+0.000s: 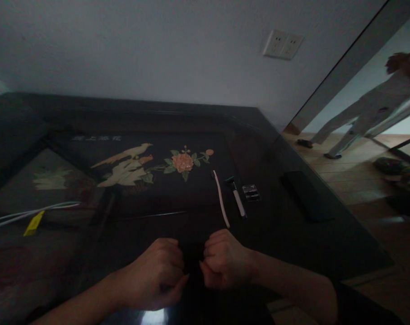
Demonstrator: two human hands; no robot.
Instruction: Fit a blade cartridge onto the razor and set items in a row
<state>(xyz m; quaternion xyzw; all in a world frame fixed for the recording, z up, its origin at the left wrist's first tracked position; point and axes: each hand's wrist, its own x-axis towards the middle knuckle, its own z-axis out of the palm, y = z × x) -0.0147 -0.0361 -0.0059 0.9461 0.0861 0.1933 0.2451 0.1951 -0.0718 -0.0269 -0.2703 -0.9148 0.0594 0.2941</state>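
Both hands are curled into loose fists at the near side of the dark, glossy table [191,225], with a small gap between them. My left hand [157,273] is on the left, with no object showing in it. Facing it, my right hand [223,259] is closed too, and nothing shows between its fingers. Just beyond the right hand lies a slim, pale toothbrush [221,198], its head pointing away from me. To its right are a razor [238,198] with a white handle and green head, and a small clear case of dark razor cartridges [251,192].
A flat black object [306,195] lies towards the table's right edge. White cables [56,206] with a yellow tag [34,223] are on the left. A bird-and-flower picture [181,162] decorates the tabletop. Behind are a wall with sockets [282,45] and, at right, a standing person [370,101].
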